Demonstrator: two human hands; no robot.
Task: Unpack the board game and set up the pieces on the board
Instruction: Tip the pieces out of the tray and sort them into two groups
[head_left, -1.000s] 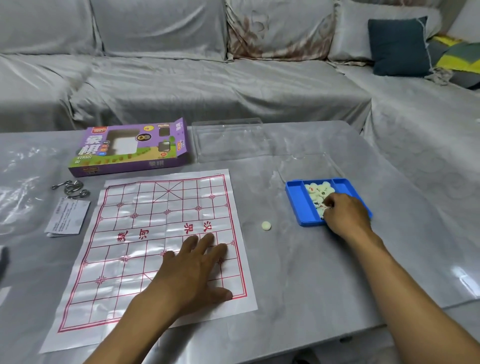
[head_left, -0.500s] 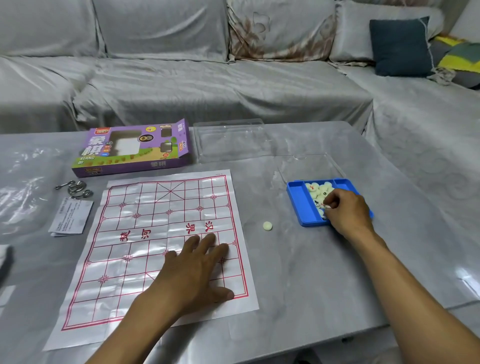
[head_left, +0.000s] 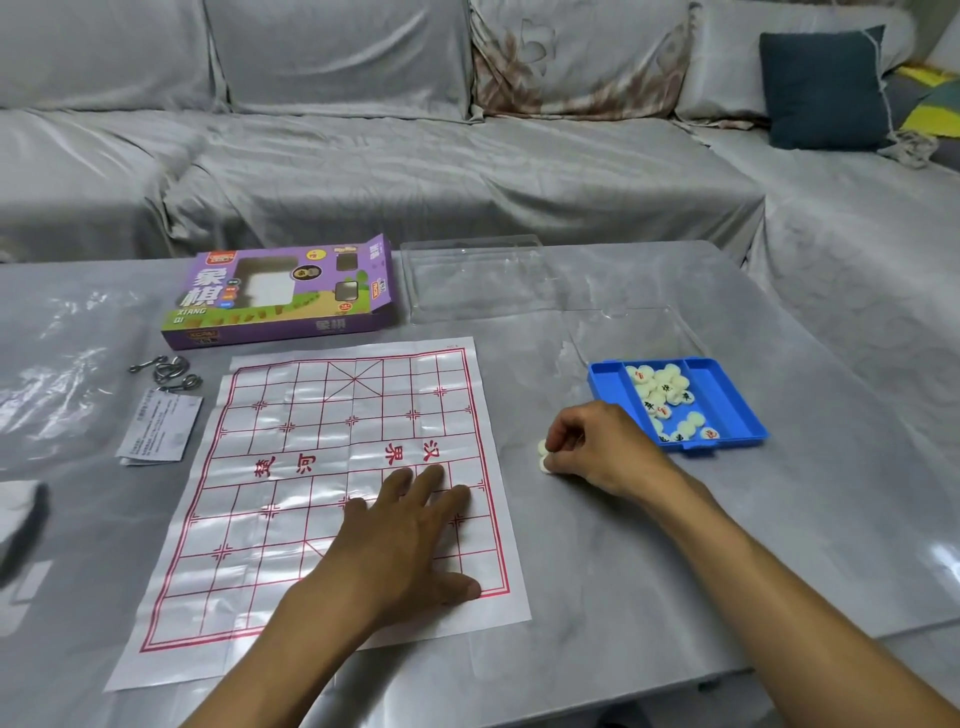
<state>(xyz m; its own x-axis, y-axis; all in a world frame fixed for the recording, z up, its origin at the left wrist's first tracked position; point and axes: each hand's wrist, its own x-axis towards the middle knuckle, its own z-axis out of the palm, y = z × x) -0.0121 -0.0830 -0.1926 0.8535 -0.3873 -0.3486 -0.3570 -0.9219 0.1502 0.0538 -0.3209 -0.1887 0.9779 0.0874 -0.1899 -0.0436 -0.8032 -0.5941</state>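
Observation:
The paper xiangqi board (head_left: 291, 483), white with a red grid, lies flat on the grey table. My left hand (head_left: 410, 540) rests flat on its near right part, fingers straight. A blue tray (head_left: 727, 400) to the right holds several cream round pieces (head_left: 662, 387). My right hand (head_left: 597, 447) sits on the table between board and tray, fingers curled, pinching a cream piece (head_left: 544, 464) at the tabletop. A second cream piece (head_left: 542, 446) lies just beside it.
The purple game box (head_left: 285, 296) lies behind the board, with clear plastic lids (head_left: 478, 275) to its right. Metal ring puzzles (head_left: 166, 369) and a paper slip (head_left: 161, 426) lie left of the board. A grey-covered sofa stands beyond the table.
My right hand left the blue tray and moved left with a piece, down to the table beside the lone cream piece. My left hand stayed on the board.

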